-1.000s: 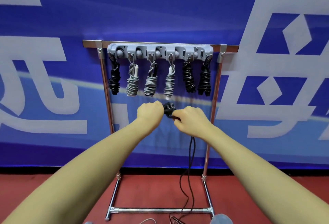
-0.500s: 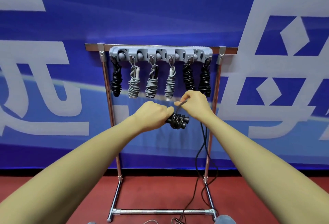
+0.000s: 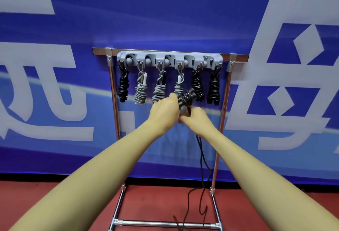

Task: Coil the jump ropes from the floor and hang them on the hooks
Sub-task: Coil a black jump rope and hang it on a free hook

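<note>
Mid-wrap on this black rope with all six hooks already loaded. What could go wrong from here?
1. The loose cord trails to the floor and crosses the rack's bottom bar; it could snag there as wrapping pulls it up.
2. The left hand holds the handles close to the hung ropes, so a wrap may knock one.
3. Every hook on the hook strip seems taken; this coil may have to share one.

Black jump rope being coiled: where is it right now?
Head view, centre: black jump rope in the left hand, below the hook rack; right hand pinches its tail.
</note>
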The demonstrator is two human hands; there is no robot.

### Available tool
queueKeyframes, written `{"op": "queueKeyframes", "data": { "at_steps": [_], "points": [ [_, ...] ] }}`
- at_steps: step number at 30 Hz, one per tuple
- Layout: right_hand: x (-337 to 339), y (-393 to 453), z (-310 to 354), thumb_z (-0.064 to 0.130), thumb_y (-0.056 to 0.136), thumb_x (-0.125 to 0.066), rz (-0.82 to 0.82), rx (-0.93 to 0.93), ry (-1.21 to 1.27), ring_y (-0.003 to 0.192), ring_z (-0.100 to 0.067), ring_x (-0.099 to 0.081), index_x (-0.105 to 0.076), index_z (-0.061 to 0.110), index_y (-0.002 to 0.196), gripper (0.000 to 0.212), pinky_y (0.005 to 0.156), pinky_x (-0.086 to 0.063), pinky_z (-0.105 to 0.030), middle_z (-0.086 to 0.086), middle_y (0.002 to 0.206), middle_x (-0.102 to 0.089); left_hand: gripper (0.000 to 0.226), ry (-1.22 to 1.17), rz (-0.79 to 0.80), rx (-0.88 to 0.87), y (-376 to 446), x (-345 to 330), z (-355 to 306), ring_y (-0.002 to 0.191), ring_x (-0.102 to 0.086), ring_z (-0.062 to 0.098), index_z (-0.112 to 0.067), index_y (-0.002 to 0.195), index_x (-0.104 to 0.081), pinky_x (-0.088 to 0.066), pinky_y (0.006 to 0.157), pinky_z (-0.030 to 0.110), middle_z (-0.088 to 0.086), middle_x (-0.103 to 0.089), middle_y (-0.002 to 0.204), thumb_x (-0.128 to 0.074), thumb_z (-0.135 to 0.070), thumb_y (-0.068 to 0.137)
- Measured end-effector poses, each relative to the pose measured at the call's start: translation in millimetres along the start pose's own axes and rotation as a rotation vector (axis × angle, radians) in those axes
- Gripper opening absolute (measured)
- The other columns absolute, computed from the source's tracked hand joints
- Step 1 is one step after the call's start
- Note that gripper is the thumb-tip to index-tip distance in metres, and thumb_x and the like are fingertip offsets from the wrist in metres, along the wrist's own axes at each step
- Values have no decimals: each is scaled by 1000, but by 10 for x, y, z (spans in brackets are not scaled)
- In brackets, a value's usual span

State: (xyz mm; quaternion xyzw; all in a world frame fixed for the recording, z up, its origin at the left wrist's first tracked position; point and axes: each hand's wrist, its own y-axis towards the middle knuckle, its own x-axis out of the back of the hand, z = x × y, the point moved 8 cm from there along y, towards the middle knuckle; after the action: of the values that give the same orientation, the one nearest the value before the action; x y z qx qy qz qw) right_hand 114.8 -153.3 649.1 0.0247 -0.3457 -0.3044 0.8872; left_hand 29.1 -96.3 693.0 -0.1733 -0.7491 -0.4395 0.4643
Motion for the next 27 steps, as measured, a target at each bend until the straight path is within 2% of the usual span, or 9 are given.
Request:
{"op": "queueKeyframes", "data": {
  "at_steps": [3, 8, 10, 14, 17, 19, 21, 23, 27],
  "points": [
    [-69, -70, 15, 14, 84, -62, 85, -13, -9, 45, -13, -37, -63, 2, 71, 18, 44, -35, -25, 8, 46, -47, 16, 7, 39, 106, 35, -111, 118, 85, -58, 38, -8, 90, -36, -37, 63, 38, 17, -63, 96, -49, 1, 86],
    [-118, -174, 115, 7, 79, -56, 166, 88, -175, 49, -14, -41, -50, 7, 60, 21, 43, -42, -29, 3, 56, -49, 24, 175, 97, 143, 10, -223, 317, 86, -61, 37, -1, 103, -46, -38, 59, 37, 15, -64, 97, -45, 11, 83],
    [-72, -183, 237, 8, 77, -54, 126, 205, -346, 54, -18, -37, -41, 13, 55, 26, 47, -33, -32, 3, 53, -42, 24, 260, 139, 111, -27, -276, 339, 88, -63, 35, -3, 101, -46, -38, 59, 36, 13, -65, 98, -47, 11, 82],
    [-6, -186, 546, 16, 85, -48, -23, 406, -771, 77, -31, -54, -61, 13, 88, 13, 57, -28, -31, -5, 80, -64, 22, 447, 173, -76, -69, -351, 265, 86, -65, 32, -3, 108, -47, -36, 58, 32, 10, -66, 99, -44, 3, 88],
    [156, -115, 587, 8, 84, -48, -193, 343, -611, 87, -32, -58, -60, 14, 101, 21, 62, -36, -33, -4, 95, -67, 18, 562, 185, -284, -117, -333, 137, 86, -64, 32, -5, 107, -48, -30, 51, 31, 8, -65, 99, -41, -2, 91],
    [249, -19, 479, 7, 88, -49, -222, 218, -400, 80, -29, -57, -58, 16, 98, 16, 62, -40, -33, -3, 86, -62, 8, 603, 207, -395, -183, -333, 66, 82, -62, 32, -9, 98, -44, -20, 45, 30, 7, -63, 94, -39, -5, 92],
    [292, 77, 354, 19, 92, -58, -223, 129, -269, 72, -23, -56, -57, 18, 89, 3, 58, -40, -33, 3, 75, -56, 6, 587, 207, -424, -235, -324, 42, 72, -55, 32, -11, 89, -35, -20, 45, 30, 8, -61, 87, -38, -9, 94],
    [298, 134, 274, 33, 90, -63, -210, 79, -239, 66, -19, -53, -56, 17, 82, 19, 54, -36, -30, 6, 69, -52, 9, 521, 181, -413, -250, -320, 55, 63, -45, 30, -10, 87, -34, -26, 49, 30, 7, -55, 77, -41, -11, 93],
    [278, 169, 165, 36, 84, -72, -168, 36, -130, 60, -13, -48, -59, 12, 74, 29, 57, -41, -29, 7, 64, -51, 19, 343, -90, -629, -359, -86, -48, 31, -28, 24, -9, 60, -45, -3, 42, 14, 3, -45, 42, -64, -6, 58]
  ]
}}
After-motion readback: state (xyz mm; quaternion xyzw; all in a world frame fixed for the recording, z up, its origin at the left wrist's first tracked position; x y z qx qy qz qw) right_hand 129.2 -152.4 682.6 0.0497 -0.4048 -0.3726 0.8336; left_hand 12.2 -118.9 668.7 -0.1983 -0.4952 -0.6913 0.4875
